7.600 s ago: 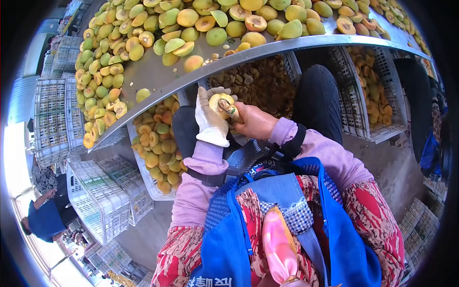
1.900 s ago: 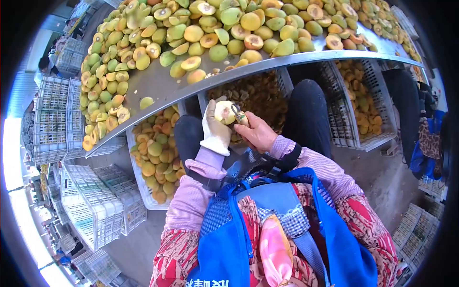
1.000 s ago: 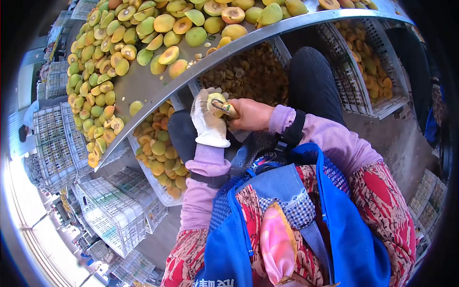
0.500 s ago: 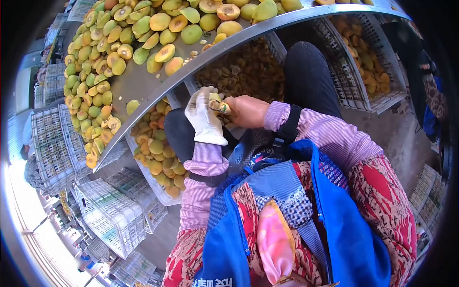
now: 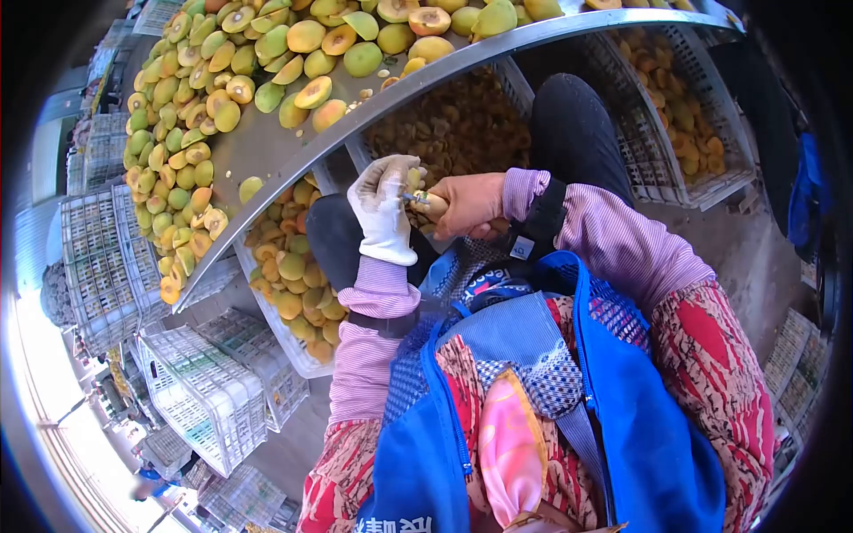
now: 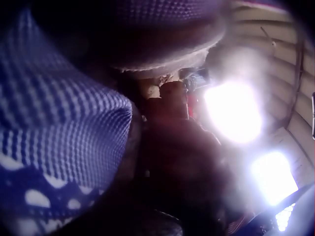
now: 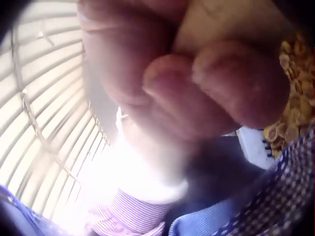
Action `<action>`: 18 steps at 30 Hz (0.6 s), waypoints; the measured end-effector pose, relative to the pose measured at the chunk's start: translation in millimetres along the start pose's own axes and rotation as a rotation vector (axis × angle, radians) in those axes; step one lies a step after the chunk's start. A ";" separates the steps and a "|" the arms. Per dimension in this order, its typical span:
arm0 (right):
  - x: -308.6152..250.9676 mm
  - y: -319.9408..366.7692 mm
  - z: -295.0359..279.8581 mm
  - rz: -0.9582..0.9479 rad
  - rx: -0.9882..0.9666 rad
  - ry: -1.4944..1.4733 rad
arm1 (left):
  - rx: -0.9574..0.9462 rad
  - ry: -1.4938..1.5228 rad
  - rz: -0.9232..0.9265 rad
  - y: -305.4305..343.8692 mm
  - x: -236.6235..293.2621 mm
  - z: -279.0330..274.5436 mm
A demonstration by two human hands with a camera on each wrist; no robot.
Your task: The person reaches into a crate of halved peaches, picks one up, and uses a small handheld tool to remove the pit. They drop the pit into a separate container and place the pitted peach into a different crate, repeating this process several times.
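While the white-gloved left hand point(image 5: 384, 209) clasps a small yellow fruit point(image 5: 412, 179) steady, the bare right hand point(image 5: 466, 204) at 3 o'clock clenches a wooden-handled blade point(image 5: 425, 201) against it.

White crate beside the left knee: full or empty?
Nearly full: the white crate holds halved fruit heaped close to its rim.

White characters on the blue apron point(image 5: 418, 471), perhaps Chinese, upside down and illegible.
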State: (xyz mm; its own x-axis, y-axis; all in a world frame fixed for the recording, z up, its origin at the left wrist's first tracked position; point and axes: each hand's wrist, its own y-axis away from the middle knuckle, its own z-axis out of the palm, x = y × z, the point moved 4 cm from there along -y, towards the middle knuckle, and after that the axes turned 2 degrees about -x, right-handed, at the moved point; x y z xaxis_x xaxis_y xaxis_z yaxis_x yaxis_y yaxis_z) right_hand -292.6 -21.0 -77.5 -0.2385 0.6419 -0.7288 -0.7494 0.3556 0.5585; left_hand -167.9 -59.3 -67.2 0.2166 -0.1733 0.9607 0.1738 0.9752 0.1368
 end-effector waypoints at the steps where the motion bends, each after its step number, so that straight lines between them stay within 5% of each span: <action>1: 2.6 1.1 3.6 0.014 -0.081 -0.114 | -0.026 0.101 -0.038 1.4 0.2 1.3; 3: 4.5 4.1 6.4 0.010 -0.106 -0.160 | -0.095 0.205 -0.064 4.0 2.4 5.9; 7: 0.7 1.7 16.0 -0.020 0.038 -0.062 | 0.161 -0.006 0.026 5.7 -8.7 0.2; 9: 7.0 -2.5 11.1 -0.039 -0.049 -0.155 | 0.037 0.380 -0.257 9.9 -10.7 9.8; 18: 13.1 2.7 20.0 -0.197 -0.464 -0.537 | 0.011 0.467 -0.227 14.5 3.0 20.2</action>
State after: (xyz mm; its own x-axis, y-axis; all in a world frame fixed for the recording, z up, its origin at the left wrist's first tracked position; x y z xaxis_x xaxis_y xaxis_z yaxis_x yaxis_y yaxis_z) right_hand -285.4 1.9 -77.6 0.1736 0.8824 -0.4372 -0.9598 0.2510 0.1256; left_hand -184.1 -42.9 -57.5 0.5803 -0.4212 0.6970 0.2567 0.9068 0.3344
